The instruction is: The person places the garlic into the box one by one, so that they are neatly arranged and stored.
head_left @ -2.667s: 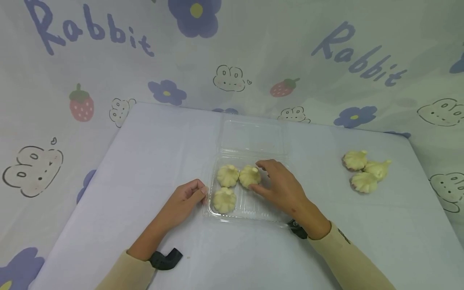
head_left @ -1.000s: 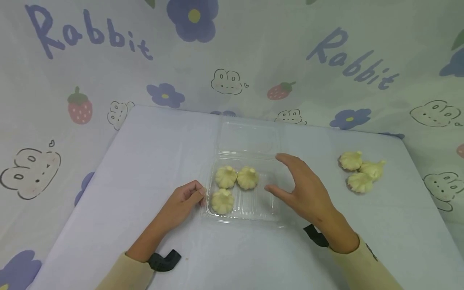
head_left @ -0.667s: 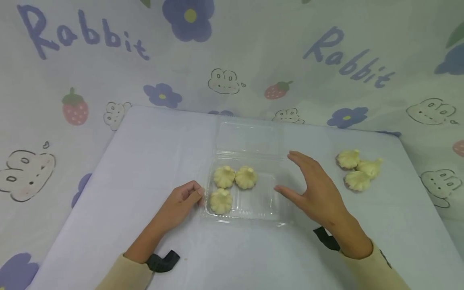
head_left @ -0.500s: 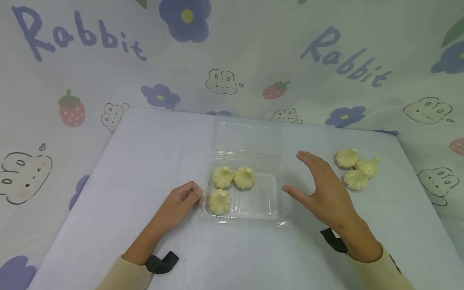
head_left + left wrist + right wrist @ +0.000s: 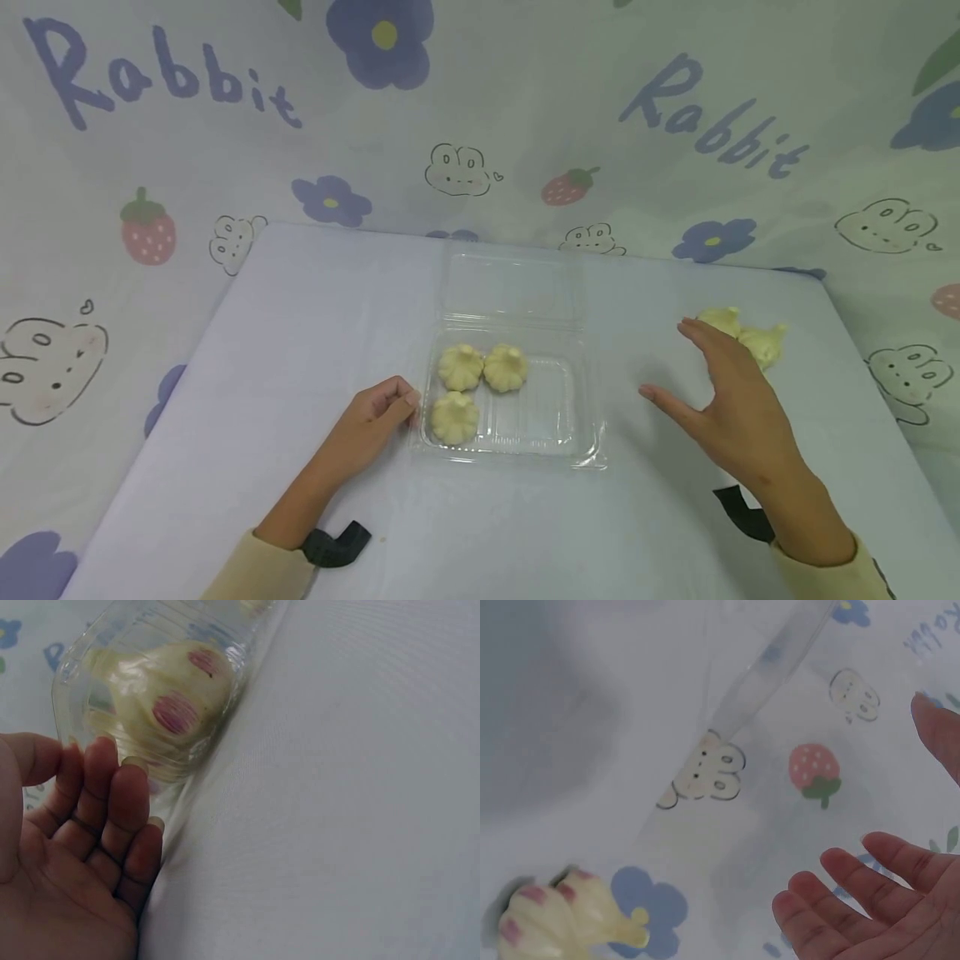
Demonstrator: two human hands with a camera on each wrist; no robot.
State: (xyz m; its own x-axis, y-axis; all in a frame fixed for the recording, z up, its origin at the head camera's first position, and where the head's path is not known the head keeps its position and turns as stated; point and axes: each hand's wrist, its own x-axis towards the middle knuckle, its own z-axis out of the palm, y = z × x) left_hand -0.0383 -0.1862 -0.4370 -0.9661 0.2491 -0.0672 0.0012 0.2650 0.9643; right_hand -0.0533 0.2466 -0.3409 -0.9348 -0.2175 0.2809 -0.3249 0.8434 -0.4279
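Note:
A clear plastic container [image 5: 525, 457] lies with its lid [image 5: 512, 283] folded back. Three pale garlic bulbs [image 5: 506, 368] sit in its left part and upper middle. My left hand [image 5: 372, 425] pinches the container's left rim between thumb and curled fingers; in the left wrist view the hand [image 5: 90, 840] is at the rim beside a bulb [image 5: 172, 697]. My right hand [image 5: 742, 417], thumb and fingers spread and empty, hovers over the near side of another group of garlic [image 5: 763, 343], partly hiding it. The right wrist view shows that hand [image 5: 877, 900] apart from the bulbs [image 5: 551, 919].
A white cloth covers the table [image 5: 315, 317]. Behind it hangs a printed curtain [image 5: 510, 92] with rabbits, flowers and strawberries. A black strap [image 5: 337, 546] is at the left wrist and another [image 5: 744, 512] at the right.
My right hand has moved from over the container, beside the upper-middle bulb, rightward to the separate garlic group, its fingers spreading wider. My left hand has stayed at the container's rim.

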